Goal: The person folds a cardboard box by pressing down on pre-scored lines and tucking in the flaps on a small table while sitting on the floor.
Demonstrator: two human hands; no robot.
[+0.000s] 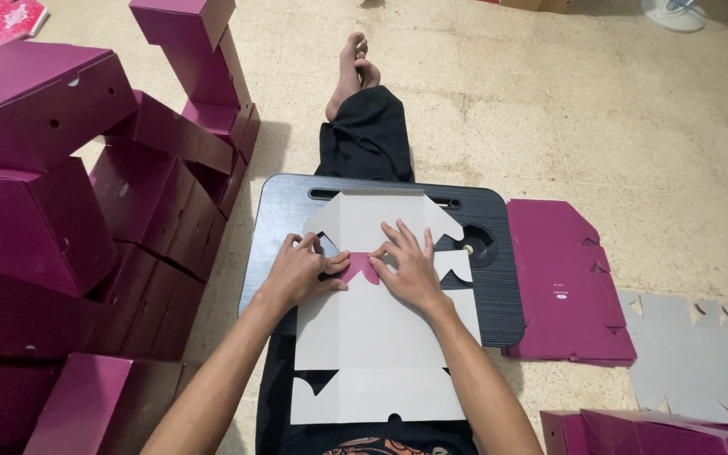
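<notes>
While the flat box blank (pixel 381 329) lies grey side up on the black lap desk (pixel 503 295), left hand (pixel 301 274) and right hand (pixel 410 270) press its magenta flap (pixel 360 268) down, grasping nothing. Folding stage; creasing adjoining panels likely follows.

I count one black lap desk (pixel 499 295) across my legs, one unfolded box blank (pixel 381 337) on it, one stack of flat magenta blanks (pixel 562 278), and roughly a dozen assembled magenta boxes (pixel 35 227).
</notes>
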